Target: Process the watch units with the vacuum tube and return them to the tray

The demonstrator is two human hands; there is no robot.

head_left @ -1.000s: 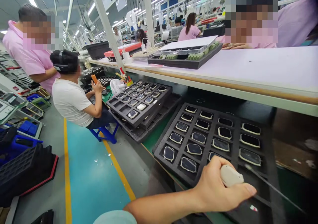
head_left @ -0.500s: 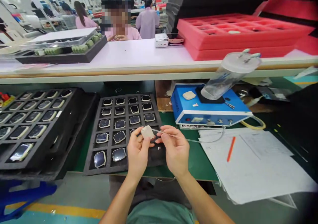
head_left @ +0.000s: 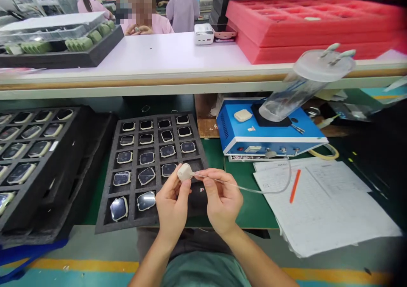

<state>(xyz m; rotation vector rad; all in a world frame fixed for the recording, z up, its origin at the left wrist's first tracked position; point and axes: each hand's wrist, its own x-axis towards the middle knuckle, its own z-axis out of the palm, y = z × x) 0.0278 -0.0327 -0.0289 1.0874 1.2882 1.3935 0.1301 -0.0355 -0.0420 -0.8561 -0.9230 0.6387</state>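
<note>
My left hand (head_left: 172, 204) pinches a small cream-coloured watch case (head_left: 185, 172) between thumb and fingers, tilted above the black foam tray (head_left: 103, 213). Between the fingers of my right hand (head_left: 225, 202) is the end of a thin clear tube (head_left: 259, 191). Its narrow tip points left and reaches the lower right edge of the case; whether it touches or enters, I cannot tell. The tube loops rightward to the front of a blue machine (head_left: 227, 134). Square watches with dark screens, such as this watch (head_left: 119, 209), lie in the tray's compartments.
Another black foam tray of watches (head_left: 79, 151) stands at left. On the blue machine are a cream piece (head_left: 242, 115) and a clear cylinder (head_left: 286, 96). Papers (head_left: 330, 210) with an orange strip (head_left: 295, 186) lie at right. Red foam trays (head_left: 286, 37) sit on the shelf (head_left: 159, 75). People work beyond it.
The camera view has tipped down and shifted slightly. The cream watch case has turned in my left hand, and its smoother face shows. The tube tip remains by it in my right hand.
</note>
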